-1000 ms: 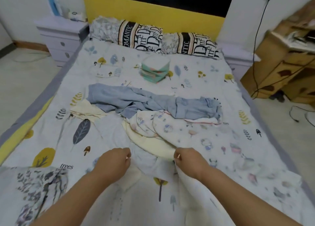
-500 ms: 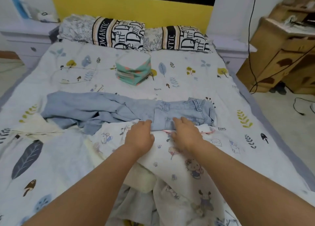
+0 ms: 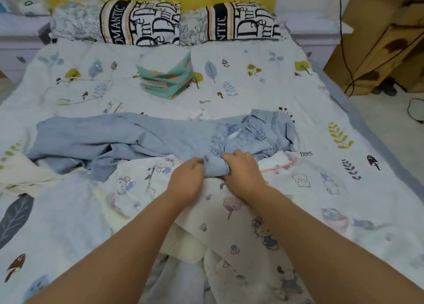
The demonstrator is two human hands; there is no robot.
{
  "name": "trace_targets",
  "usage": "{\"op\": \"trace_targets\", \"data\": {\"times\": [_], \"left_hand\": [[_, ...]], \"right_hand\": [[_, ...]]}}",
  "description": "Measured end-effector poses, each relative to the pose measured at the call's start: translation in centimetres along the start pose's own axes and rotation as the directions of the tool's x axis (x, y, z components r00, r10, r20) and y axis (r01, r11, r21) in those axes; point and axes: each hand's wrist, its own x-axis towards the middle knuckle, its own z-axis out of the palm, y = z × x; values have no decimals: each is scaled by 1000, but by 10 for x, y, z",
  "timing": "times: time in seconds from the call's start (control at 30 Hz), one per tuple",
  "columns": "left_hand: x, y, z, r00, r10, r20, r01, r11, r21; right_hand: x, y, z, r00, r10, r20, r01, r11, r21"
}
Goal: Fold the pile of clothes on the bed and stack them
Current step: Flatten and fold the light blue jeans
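Note:
Light blue jeans (image 3: pixel 128 140) lie crumpled across the middle of the bed, waistband to the right. My left hand (image 3: pixel 187 177) and my right hand (image 3: pixel 243 171) both grip a bunched fold of the denim near the waistband. Under my arms lies a white garment with cartoon prints (image 3: pixel 231 214). A pale cream garment (image 3: pixel 183 246) shows beneath it, and another cream piece (image 3: pixel 20 175) lies at the left. A folded teal cloth stack (image 3: pixel 166 80) sits farther up the bed.
Two patterned pillows (image 3: pixel 140 23) line the headboard. The leaf-print bedsheet (image 3: pixel 263 81) is bare around the teal stack. A wooden cabinet (image 3: pixel 378 42) with hanging black cables stands at the right; a white nightstand (image 3: pixel 18 26) at the far left.
Both hands left the white cartoon garment, moved up the bed and took hold of the jeans near the waistband, bunching the denim. The view has come closer to the bed.

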Motion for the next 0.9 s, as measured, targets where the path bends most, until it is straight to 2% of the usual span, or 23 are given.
{"op": "trace_targets", "data": {"times": [0.1,0.13,0.23,0.3,0.4,0.43,0.5,0.57,0.7,0.8,0.9], "left_hand": [[-17,15,-15,996,-94,-6,91,972,-215],[-26,21,-20,995,-90,-31,82,974,-212],[-56,39,-39,999,-12,-39,7,994,-112],[-78,52,-60,996,89,-30,-91,993,-80],[-112,66,-98,958,272,-87,-274,962,-9],[-124,72,-112,950,301,-81,-305,952,-37],[-147,84,-141,960,277,-26,-276,938,-211],[-167,98,-172,967,256,-9,-243,904,-353],[-204,125,-235,962,271,-20,-245,835,-493],[-239,149,-278,954,296,-43,-263,761,-593],[-273,168,-311,954,284,-93,-271,694,-667]], "right_hand": [[-33,-15,-19,997,-59,-54,62,997,56],[-44,-23,-27,993,-89,-75,93,995,47],[-77,-49,-52,974,-148,-174,160,985,58],[-98,-68,-71,956,-191,-225,212,975,74],[-123,-91,-95,955,-231,-186,260,954,148],[-129,-97,-103,956,-241,-168,270,946,182],[-137,-105,-121,961,-240,-139,269,928,257],[-144,-109,-142,969,-171,-178,224,911,347],[-151,-108,-185,980,74,-182,22,881,473],[-149,-111,-205,980,194,-31,-155,859,489],[-154,-130,-213,969,182,165,-245,775,583]]}}
